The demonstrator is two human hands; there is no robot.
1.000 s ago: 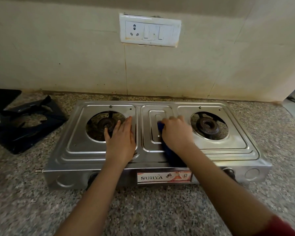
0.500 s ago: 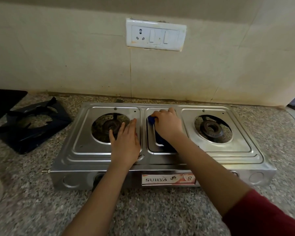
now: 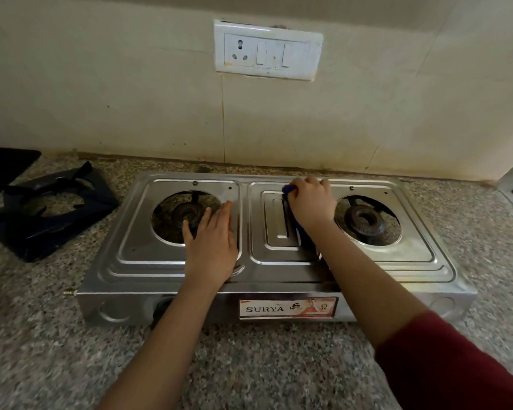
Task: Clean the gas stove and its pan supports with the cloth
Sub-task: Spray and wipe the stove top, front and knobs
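Observation:
A two-burner steel gas stove [image 3: 421, 261] stands on the granite counter with both burners bare. My left hand [image 3: 212, 247] lies flat with straight fingers on the stove top, beside the left burner [image 3: 187, 216]. My right hand [image 3: 310, 202] grips a dark blue cloth [image 3: 304, 235] and presses it on the raised centre panel, near the stove's back edge. The cloth is mostly hidden under that hand and wrist. Two black pan supports [image 3: 51, 211] lie stacked on the counter to the left of the stove.
A white switch and socket plate [image 3: 268, 50] sits on the tiled wall behind. A dark object [image 3: 3, 167] lies at the far left by the wall. The speckled counter [image 3: 264, 365] stretches in front of the stove. The right burner [image 3: 366, 220] is uncovered.
My right hand has slid the cloth along the centre panel from the front toward the back edge. My left hand has stayed flat in the same spot.

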